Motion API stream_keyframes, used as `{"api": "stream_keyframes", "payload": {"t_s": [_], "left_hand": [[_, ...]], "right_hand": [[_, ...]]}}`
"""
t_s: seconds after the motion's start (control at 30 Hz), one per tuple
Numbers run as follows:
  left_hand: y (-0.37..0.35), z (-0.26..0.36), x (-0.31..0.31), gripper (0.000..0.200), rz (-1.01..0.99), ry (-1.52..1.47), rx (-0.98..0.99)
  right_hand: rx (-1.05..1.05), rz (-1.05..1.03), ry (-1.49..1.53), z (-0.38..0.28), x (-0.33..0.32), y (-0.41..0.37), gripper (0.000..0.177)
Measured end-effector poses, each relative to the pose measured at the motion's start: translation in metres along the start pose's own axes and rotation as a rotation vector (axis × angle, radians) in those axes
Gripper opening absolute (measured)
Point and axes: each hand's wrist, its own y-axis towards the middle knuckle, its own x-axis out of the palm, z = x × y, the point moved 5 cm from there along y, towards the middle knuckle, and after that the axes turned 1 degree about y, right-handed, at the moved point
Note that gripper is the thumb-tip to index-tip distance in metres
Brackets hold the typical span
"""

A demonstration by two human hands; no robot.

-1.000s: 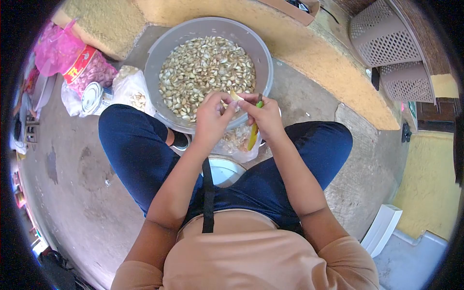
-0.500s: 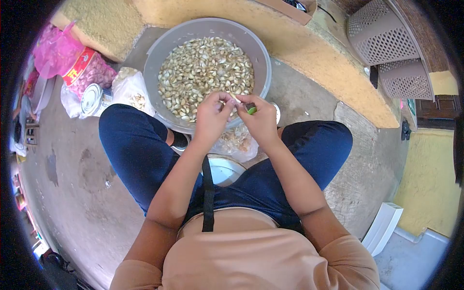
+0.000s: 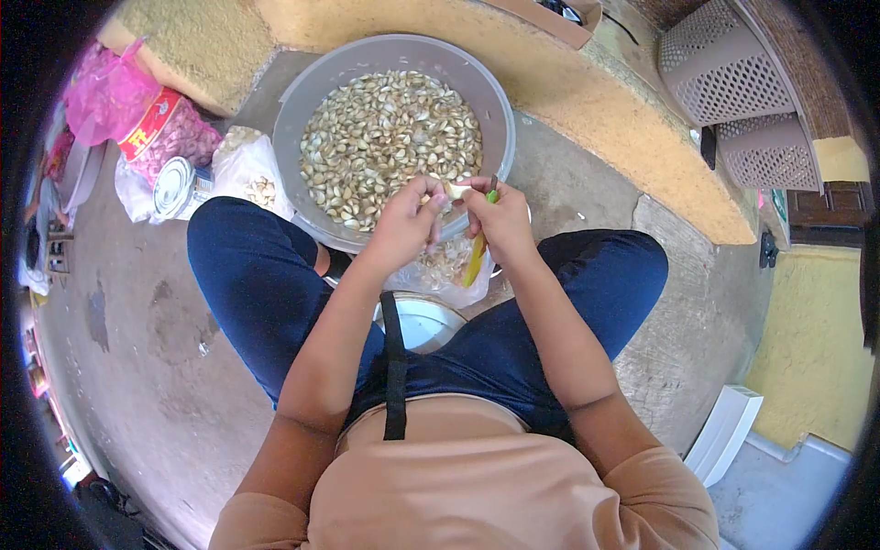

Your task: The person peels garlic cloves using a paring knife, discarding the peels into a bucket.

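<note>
A pale clove [image 3: 456,192] sits between the hands, over the near rim of the grey tub [image 3: 319,84] of cloves. The left hand [image 3: 409,220] pinches its left end; the right hand [image 3: 500,223] seems to grip its other end (fingertips partly hidden) and holds a yellow-green knife [image 3: 476,258]. A plastic bag [image 3: 456,291] lies just below.

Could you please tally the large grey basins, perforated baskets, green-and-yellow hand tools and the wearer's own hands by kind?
Large grey basin: 1
Perforated baskets, upper basket and lower basket: 2
Green-and-yellow tool: 1
Wearer's hands, left hand and right hand: 2
Total: 6
</note>
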Motion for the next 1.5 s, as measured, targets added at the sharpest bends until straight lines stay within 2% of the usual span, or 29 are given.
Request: {"api": "stream_keyframes", "payload": {"t_s": [0.17, 0.27, 0.37, 0.47, 0.67, 0.77, 0.97, 1.17, 1.37, 1.5], "left_hand": [[-0.007, 0.008, 0.002, 0.008, -0.14, -0.051, -0.058], [-0.007, 0.005, -0.004, 0.009, -0.184, -0.004, -0.037], [-0.005, 0.006, -0.009, 0.01, -0.109, 0.057, -0.035], [-0.003, 0.001, -0.012, 0.011, -0.046, 0.008, -0.086], [-0.004, 0.008, -0.011, 0.02, 0.065, -0.31, -0.027], [-0.003, 0.007, -0.005, 0.027, 0.085, -0.127, -0.018], [-0.002, -0.001, -0.004, 0.018, 0.127, -0.158, -0.013], [-0.001, -0.005, -0.01, 0.011, 0.145, -0.138, -0.008], [-0.004, 0.003, -0.005, 0.01, 0.082, -0.135, -0.021], [-0.002, -0.004, -0.012, 0.011, 0.139, -0.17, -0.036]], "right_hand": [[-0.051, -0.024, -0.173, -0.001, -0.006, 0.003, 0.016], [-0.15, -0.003, -0.304, -0.01, -0.013, 0.004, 0.015], [-0.219, -0.008, -0.39, -0.021, -0.016, 0.002, 0.014], [-0.185, -0.055, -0.314, -0.015, -0.013, 0.0, 0.016], [-0.081, -0.094, -0.233, -0.008, -0.009, 0.001, 0.019], [-0.052, -0.098, -0.101, -0.003, -0.009, 0.003, 0.021], [0.169, -0.207, 0.275, 0.008, 0.0, 0.001, 0.012], [0.3, -0.324, 0.413, 0.016, 0.005, 0.001, 0.012], [0.344, -0.439, 0.59, 0.023, 0.011, 0.002, 0.012], [0.409, -0.502, 0.662, 0.026, 0.013, 0.003, 0.012]]}}
